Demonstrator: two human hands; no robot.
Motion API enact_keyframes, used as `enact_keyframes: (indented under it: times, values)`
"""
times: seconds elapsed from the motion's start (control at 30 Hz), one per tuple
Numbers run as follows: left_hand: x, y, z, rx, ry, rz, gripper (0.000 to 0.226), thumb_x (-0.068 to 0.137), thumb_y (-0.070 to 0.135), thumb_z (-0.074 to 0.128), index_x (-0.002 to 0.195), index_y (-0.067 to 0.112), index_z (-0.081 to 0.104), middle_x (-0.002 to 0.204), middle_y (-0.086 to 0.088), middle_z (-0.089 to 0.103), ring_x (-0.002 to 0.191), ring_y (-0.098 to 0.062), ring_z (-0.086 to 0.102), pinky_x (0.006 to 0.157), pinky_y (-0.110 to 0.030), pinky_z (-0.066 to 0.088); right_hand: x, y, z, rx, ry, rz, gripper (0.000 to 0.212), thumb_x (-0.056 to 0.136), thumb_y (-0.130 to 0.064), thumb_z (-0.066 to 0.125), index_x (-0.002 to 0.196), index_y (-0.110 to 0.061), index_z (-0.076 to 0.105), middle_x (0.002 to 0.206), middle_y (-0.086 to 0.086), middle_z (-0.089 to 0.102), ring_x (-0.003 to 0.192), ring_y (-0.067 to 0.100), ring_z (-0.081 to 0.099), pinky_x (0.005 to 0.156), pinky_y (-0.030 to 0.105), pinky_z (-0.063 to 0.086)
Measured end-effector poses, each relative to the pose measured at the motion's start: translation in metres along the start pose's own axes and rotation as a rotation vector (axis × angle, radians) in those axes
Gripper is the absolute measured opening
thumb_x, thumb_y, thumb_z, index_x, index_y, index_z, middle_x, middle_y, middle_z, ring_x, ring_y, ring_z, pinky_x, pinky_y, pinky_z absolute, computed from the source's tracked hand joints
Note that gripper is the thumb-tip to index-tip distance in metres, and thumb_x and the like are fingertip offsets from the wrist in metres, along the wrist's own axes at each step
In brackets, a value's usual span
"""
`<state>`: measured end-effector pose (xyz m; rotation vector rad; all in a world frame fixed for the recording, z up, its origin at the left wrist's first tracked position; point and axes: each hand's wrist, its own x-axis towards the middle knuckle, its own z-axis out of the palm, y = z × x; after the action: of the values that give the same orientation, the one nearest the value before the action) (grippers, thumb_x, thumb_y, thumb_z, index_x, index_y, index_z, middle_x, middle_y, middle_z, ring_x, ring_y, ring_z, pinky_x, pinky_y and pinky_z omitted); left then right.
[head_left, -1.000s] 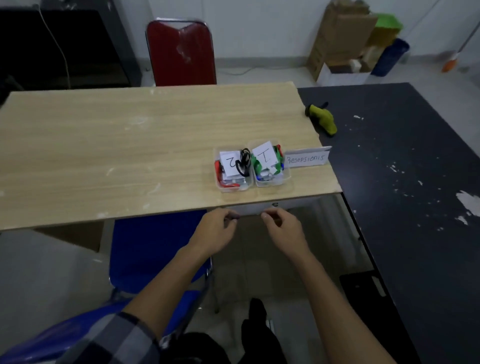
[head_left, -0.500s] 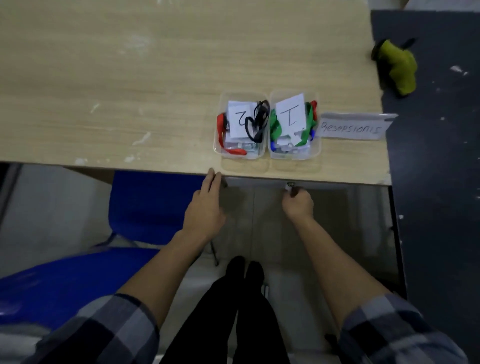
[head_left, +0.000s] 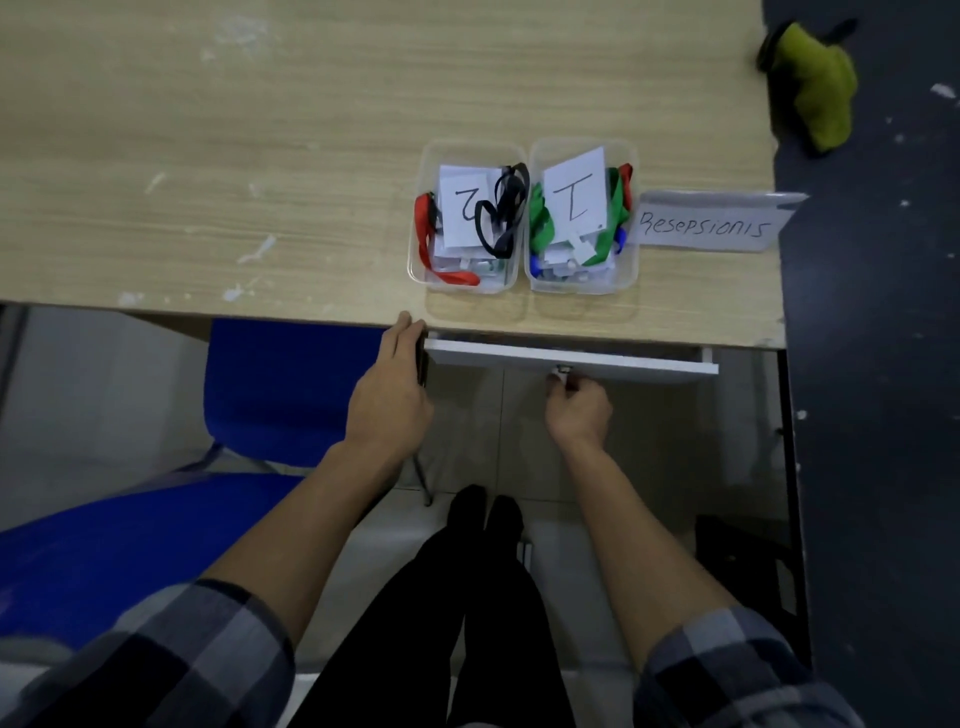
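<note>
A white drawer front (head_left: 613, 362) sticks out a little from under the wooden table (head_left: 208, 156). My right hand (head_left: 577, 408) pinches a small metal key or knob (head_left: 562, 371) at the middle of the drawer front. My left hand (head_left: 390, 391) lies with straight fingers against the drawer's left end, at the table's edge. On the table above the drawer stand two clear plastic tubs: the left tub (head_left: 423, 270) carries a paper marked 2, the right tub (head_left: 631, 260) a paper marked 1. Both hold coloured lanyards.
A paper sign (head_left: 711, 223) reading "Resepsionis" lies right of the tubs. A yellow-green tool (head_left: 818, 88) rests on the black table (head_left: 883, 364) at the right. A blue chair (head_left: 280, 395) stands to my left under the table's edge.
The view has tipped down and closer to the table's edge. The drawer front now stands out from under the table. My left hand has moved to its left end.
</note>
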<state>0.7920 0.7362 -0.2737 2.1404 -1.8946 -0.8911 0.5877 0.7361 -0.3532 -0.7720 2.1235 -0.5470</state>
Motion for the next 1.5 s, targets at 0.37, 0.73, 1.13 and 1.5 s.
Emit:
enact_keyframes:
  times: [0.37, 0.73, 1.13, 1.5]
  values:
    - [-0.001, -0.004, 0.0, -0.054, -0.003, 0.01, 0.074, 0.087, -0.009, 0.05, 0.153, 0.017, 0.029, 0.166, 0.004, 0.014, 0.097, -0.028, 0.066, 0.074, -0.05, 0.057, -0.025, 0.046, 0.003, 0.062, -0.032, 0.103, 0.025, 0.101, -0.024, 0.057, 0.107, -0.003, 0.068, 0.105, 0.014, 0.071, 0.1, 0.029, 0.065, 0.077, 0.023, 0.039]
    - [-0.001, -0.007, 0.007, -0.067, 0.015, 0.019, 0.077, 0.086, -0.009, 0.052, 0.154, 0.018, 0.029, 0.166, 0.005, 0.013, 0.091, -0.025, 0.065, 0.07, -0.049, 0.057, -0.018, 0.074, 0.025, 0.074, -0.079, 0.229, 0.022, 0.097, -0.015, 0.062, 0.107, 0.003, 0.07, 0.112, 0.019, 0.071, 0.107, 0.031, 0.066, 0.082, 0.026, 0.043]
    - [-0.005, -0.006, 0.009, -0.053, 0.005, 0.032, 0.077, 0.09, -0.003, 0.053, 0.157, 0.019, 0.022, 0.167, 0.008, 0.004, 0.09, -0.024, 0.064, 0.067, -0.042, 0.055, -0.027, 0.074, 0.018, 0.115, -0.12, 0.213, 0.019, 0.096, -0.014, 0.06, 0.108, 0.0, 0.065, 0.1, 0.013, 0.068, 0.089, 0.021, 0.059, 0.074, 0.023, 0.038]
    - [-0.001, 0.026, 0.0, 0.292, -0.055, -0.048, 0.078, 0.093, 0.022, 0.056, 0.158, 0.018, 0.013, 0.165, -0.008, 0.006, 0.142, -0.037, 0.022, 0.104, -0.053, 0.035, -0.056, -0.045, -0.08, 0.422, -0.155, 0.079, 0.017, 0.1, -0.032, 0.055, 0.112, -0.02, 0.059, 0.099, 0.003, 0.073, 0.075, 0.021, 0.074, 0.063, 0.034, 0.06]
